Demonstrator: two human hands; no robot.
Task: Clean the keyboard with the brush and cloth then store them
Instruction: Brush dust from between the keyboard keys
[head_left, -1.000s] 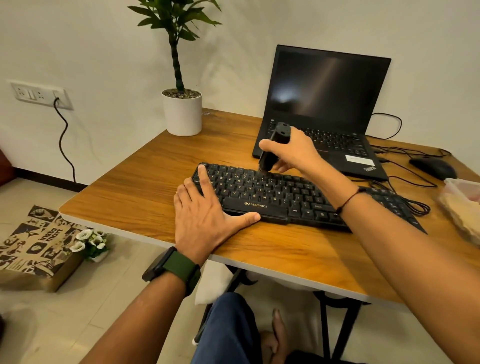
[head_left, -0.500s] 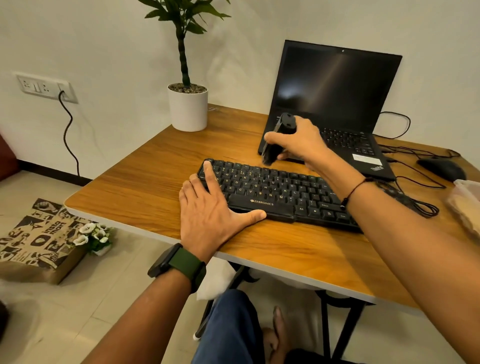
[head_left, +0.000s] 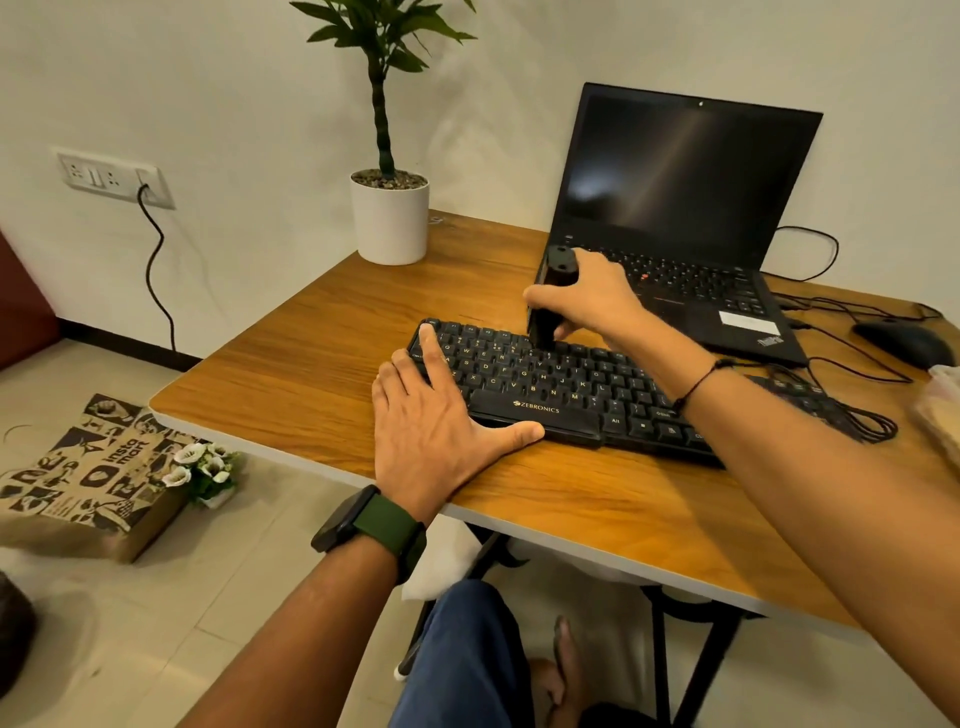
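Right hand (head_left: 587, 306) gripped the black brush (head_left: 551, 299) upright on the Zebronics keyboard (head_left: 561, 387); left hand (head_left: 436, 421) lay flat, steadying its left end. Hard strokes risked popping keys; cloth unseen

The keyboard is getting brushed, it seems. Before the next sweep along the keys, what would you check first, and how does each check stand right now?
1. Keyboard steadied: ok, the left hand lies flat on its left end.
2. Brush firmly held: ok, the right hand grips its black body.
3. Brush tip on the keys: ok, it meets the upper rows.
4. Sweep path free: ok, keys to the right lie bare up to the forearm.
5. Cable clear of the brush: ok, it is bunched beyond the right end.
6. Cloth ready for wiping: cannot tell, none is clearly visible.
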